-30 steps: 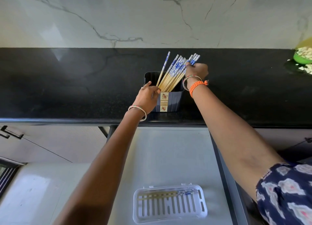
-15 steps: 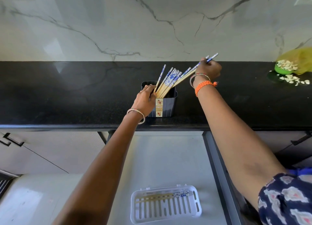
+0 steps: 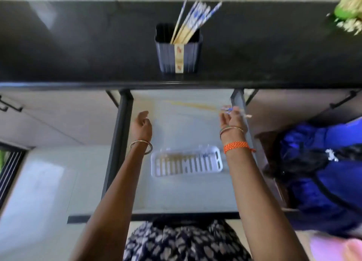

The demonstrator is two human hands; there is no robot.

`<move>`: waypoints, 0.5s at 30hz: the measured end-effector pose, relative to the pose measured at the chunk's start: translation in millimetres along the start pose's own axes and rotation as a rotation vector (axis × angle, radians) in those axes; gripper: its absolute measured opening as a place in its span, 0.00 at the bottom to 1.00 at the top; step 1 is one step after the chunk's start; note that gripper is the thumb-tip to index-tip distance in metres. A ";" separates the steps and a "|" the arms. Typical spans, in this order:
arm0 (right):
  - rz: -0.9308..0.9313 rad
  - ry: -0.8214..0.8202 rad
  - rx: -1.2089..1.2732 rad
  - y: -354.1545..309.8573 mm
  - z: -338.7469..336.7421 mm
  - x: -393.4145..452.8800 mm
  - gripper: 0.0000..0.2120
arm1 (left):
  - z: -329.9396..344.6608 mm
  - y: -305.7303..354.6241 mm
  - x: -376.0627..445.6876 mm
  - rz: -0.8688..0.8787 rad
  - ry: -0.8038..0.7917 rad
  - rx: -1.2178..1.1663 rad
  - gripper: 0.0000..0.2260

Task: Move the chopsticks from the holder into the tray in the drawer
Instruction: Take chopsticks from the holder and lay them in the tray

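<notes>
The dark holder [image 3: 179, 55] stands on the black counter with several blue-and-wood chopsticks [image 3: 193, 22] leaning out of it. My right hand [image 3: 231, 119] hovers over the open drawer, shut on a pair of chopsticks [image 3: 194, 105] that shows as a motion-blurred streak pointing left. My left hand [image 3: 142, 126] is over the drawer's left side, fingers apart and holding nothing. Below both hands the white slotted tray [image 3: 218, 158] lies on the drawer floor with chopsticks [image 3: 176, 156] in it.
The drawer's dark side rails [image 3: 119, 135] flank the hands. A green bowl [image 3: 346, 10] with pale bits sits at the counter's far right. A blue bag [image 3: 321, 172] lies to the right of the drawer. Closed cabinet fronts with black handles stand on both sides.
My right hand has pulled a pair of chopsticks out of the holder and come down over the drawer. My left hand has let go of the holder and dropped too. The view has tilted downward.
</notes>
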State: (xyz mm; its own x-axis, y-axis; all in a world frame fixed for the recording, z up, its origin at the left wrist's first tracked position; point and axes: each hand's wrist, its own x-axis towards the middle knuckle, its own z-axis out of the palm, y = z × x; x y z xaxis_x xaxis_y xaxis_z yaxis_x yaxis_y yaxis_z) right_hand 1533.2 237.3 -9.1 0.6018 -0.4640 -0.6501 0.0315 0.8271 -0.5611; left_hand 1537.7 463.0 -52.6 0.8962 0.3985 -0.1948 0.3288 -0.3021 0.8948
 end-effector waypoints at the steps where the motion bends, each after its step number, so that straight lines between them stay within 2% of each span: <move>1: 0.057 0.049 -0.042 19.2 -23.1 1.6 0.14 | -3.2 -22.7 -5.8 -0.083 -0.013 0.039 0.17; 4: 0.203 0.134 -0.098 57.4 -75.3 4.2 0.13 | -9.6 -77.1 -19.4 -0.271 -0.098 0.196 0.14; 6: 0.245 0.201 -0.163 73.1 -91.8 8.0 0.12 | -10.6 -99.8 -28.3 -0.320 -0.172 0.270 0.13; 9: 0.253 0.256 -0.249 85.6 -99.9 13.7 0.10 | -6.5 -112.9 -37.6 -0.344 -0.225 0.170 0.11; 12: 0.274 0.280 -0.290 88.0 -104.7 13.8 0.06 | -5.4 -120.4 -43.2 -0.351 -0.292 0.123 0.14; 15: 0.284 0.364 -0.272 90.8 -99.4 14.4 0.05 | -5.5 -123.4 -43.9 -0.364 -0.286 0.103 0.13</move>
State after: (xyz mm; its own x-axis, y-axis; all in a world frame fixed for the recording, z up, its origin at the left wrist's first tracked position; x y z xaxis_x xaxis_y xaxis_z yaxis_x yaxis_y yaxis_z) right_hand 1465.4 274.2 -120.3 0.2391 -0.3536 -0.9043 -0.3290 0.8467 -0.4180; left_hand 1456.1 487.5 -152.3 0.7583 0.2440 -0.6045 0.6519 -0.2771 0.7059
